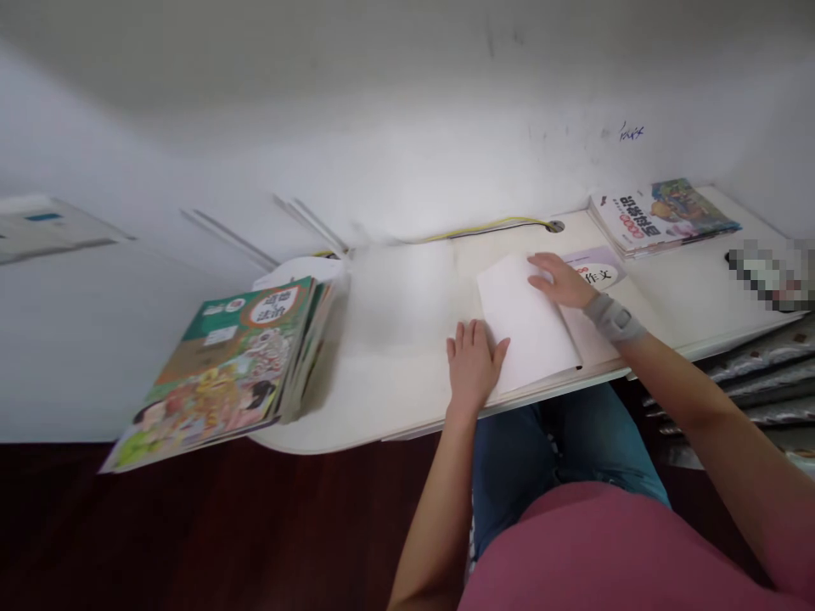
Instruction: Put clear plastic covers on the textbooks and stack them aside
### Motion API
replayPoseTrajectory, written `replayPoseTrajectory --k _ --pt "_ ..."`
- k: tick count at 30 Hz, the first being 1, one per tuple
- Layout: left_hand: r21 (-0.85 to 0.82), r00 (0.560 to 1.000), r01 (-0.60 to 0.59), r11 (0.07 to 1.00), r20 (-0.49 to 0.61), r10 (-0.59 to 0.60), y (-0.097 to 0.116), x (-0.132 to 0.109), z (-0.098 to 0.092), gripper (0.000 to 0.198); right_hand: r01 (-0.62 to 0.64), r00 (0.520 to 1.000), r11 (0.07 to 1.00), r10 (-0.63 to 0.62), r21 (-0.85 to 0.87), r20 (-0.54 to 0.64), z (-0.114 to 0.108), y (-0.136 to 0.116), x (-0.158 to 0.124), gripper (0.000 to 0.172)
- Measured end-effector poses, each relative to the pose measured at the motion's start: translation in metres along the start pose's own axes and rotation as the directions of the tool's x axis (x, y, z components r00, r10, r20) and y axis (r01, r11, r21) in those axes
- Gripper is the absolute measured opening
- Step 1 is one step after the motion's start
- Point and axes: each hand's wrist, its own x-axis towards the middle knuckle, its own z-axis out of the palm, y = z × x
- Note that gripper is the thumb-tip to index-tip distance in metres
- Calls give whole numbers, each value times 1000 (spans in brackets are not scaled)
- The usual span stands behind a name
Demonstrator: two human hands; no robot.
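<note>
We note the open book [528, 327] near the front edge of the white worktop [395, 339], white page up. Left hand [472, 361] lies flat, fingers together, palm down at the page's left edge. Right hand [564, 280] rests flat on the page's far corner, fingers loosely spread, pinching nothing. 2 book stacks: left stack [235, 365] overhangs the edge, right stack [662, 214] sits far off.

Head camera looks forward and down, close over the desk [395, 373].
</note>
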Motion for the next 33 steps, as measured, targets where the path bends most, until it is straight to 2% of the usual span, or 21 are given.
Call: replayPoseTrajectory --k 4,7,11,16,21,25,29,33 --pt "-112 999 -4 994 -44 -1 -4 1 -1 66 89 985 985 -109 149 131 4 7 -62 76" --pt "-237 995 -4 971 -100 -20 -8 3 -3 63 85 982 989 -104 121 159 11 0 -79 81" --pt "-335 984 39 941 -149 -94 -16 3 -7 52 60 972 998 -66 33 224 11 -8 -77 83" --pt "-318 968 164 934 -130 -214 -29 0 -19 50 63 966 995 -40 -83 254 7 -14 -77 78" --pt "-381 938 302 874 -46 -344 -49 -1 -31 46 74 970 988 -40 -134 241 10 -16 -79 75" --pt "-453 907 383 805 18 -421 -61 0 -33 36 61 970 985 -20 -163 241 12 -18 -79 74" --pt "-521 887 417 745 56 -457 -65 -1 -32 36 73 964 973 -14 -217 264 13 -23 -80 74" --pt "-547 886 404 733 35 -462 -66 -3 -30 37 89 960 961 -13 -263 278 14 -27 -80 73"
